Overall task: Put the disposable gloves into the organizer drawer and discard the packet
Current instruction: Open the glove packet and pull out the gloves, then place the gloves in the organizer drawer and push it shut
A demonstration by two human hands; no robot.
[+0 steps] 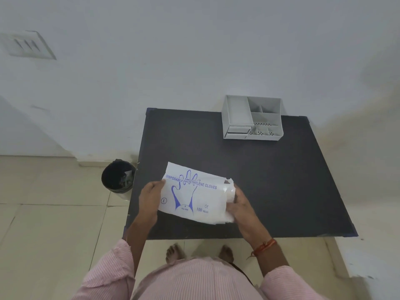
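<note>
Head view: a dark table point(281, 180) stood against a white wall. A white glove packet point(194, 198) printed in blue was held just above the table's near left part. A grey organizer point(253, 118) sat at the far edge, its drawer point(238, 130) at the front left. A black bin point(118, 177) stood on the floor beside the table's left side. The left hand point(150, 199) pinched the packet's left edge, thumb on top. The right hand point(240, 204) curled its fingers round the gloves point(229, 191) bunched at the packet's right end.
</note>
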